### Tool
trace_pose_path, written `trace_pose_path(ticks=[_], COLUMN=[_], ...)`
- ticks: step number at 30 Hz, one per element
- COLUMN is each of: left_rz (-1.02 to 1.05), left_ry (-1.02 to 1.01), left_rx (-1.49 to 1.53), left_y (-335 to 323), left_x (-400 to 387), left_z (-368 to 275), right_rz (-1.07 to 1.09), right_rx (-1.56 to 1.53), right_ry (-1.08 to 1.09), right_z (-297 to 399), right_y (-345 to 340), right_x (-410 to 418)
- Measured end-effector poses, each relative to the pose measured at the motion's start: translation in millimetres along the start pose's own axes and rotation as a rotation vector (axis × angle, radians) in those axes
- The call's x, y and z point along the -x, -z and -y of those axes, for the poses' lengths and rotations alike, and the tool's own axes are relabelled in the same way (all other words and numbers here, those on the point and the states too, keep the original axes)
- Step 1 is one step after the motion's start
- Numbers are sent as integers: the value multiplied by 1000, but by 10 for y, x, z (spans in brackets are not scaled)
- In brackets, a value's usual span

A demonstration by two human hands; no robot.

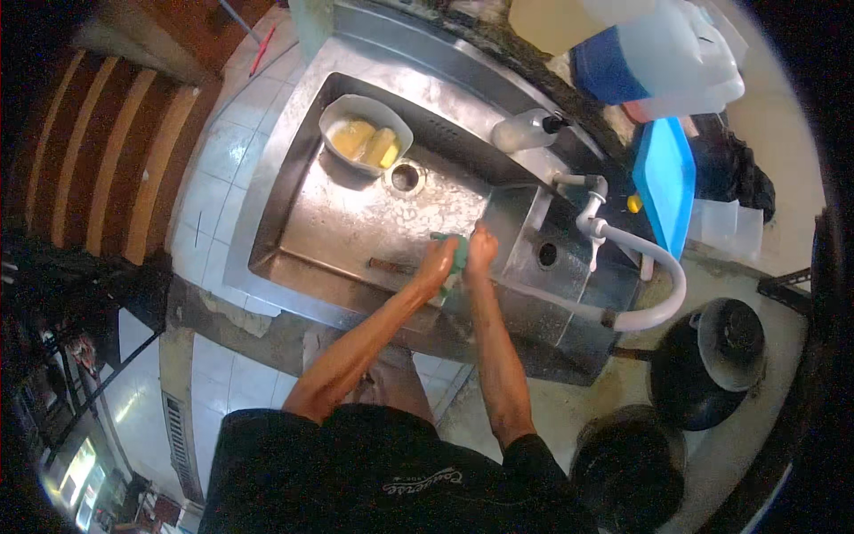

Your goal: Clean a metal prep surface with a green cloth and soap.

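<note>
Both hands are over the large basin of a stainless steel sink (333, 220). My left hand (437, 263) is closed around a piece of green cloth or scouring pad (460, 255). Close against its other side is my right hand (482, 250), with curled fingers; whether it also grips the green piece is hidden. Water (554, 296) streams from a white hose (667, 294) towards my right wrist. A brown, handle-like object (390, 265) lies on the basin floor left of my hands. Farther back stands a white plastic tub (340, 150) holding yellowish liquid and a yellow sponge (388, 157).
A drain hole (405, 177) lies beside the tub. A pump bottle (524, 131) and white tap (590, 220) line the back ledge. The smaller basin has its own drain (547, 253). A blue tray (664, 180), plastic jugs (674, 60) and dark pots (694, 374) are at right.
</note>
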State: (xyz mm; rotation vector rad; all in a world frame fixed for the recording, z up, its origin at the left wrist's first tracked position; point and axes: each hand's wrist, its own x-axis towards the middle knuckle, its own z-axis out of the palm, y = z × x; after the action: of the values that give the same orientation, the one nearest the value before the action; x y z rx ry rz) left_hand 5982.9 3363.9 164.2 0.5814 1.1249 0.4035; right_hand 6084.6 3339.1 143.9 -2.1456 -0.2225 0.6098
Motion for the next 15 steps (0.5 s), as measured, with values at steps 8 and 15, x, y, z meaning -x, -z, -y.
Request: trace_pose_path(ticks=[8,15], left_rz=[-53,169], left_ry=[242,579], left_rx=[177,579], left_y=[876,307], left_x=[-413,-282], left_z=[119,392], right_rz=[340,468], right_rx=[326,437], right_ry=[358,650], right_z=[1010,804], right_y=[494,727], right_x=[388,642])
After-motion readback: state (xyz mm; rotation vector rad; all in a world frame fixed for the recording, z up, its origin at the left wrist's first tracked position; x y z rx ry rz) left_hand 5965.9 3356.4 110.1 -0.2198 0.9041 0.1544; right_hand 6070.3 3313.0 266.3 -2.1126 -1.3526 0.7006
